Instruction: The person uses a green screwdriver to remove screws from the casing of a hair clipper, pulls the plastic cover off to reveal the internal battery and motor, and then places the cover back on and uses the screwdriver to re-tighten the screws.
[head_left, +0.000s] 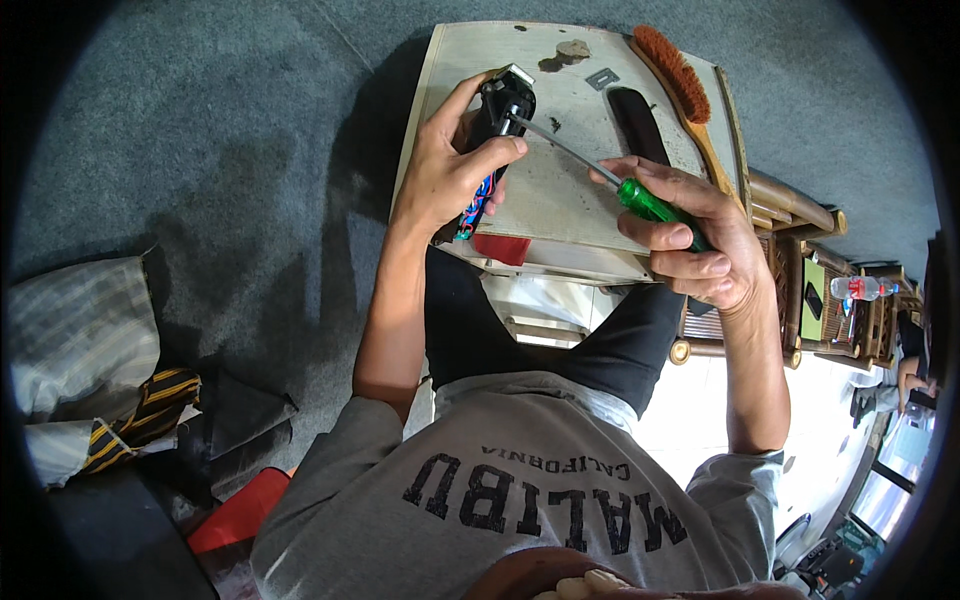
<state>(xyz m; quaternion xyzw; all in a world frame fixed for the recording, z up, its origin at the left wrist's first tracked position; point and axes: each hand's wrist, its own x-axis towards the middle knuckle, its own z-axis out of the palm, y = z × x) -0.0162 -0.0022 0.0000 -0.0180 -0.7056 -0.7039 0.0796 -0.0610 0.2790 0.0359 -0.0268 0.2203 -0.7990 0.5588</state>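
My left hand (450, 180) is closed around a black hair clipper (508, 105) with a colourful patterned body, its metal blade end pointing away from me. In my right hand (705, 235) is a screwdriver (648, 203) with a green handle. Its thin shaft reaches left, and the tip meets the clipper just below the blade; whether it sits in a screw is too small to tell. On the worn white table (560, 200) beyond lie a dark, long casing-like piece (637, 125) and a small flat metal plate (602, 79).
A wooden-handled brush (675, 75) with reddish bristles lies along the table's right edge. Dark smudges and bits mark the tabletop. Bamboo furniture (790, 215) stands at right, with a phone (813, 298) and a plastic bottle (862, 288). Cloths (85, 340) hang at lower left.
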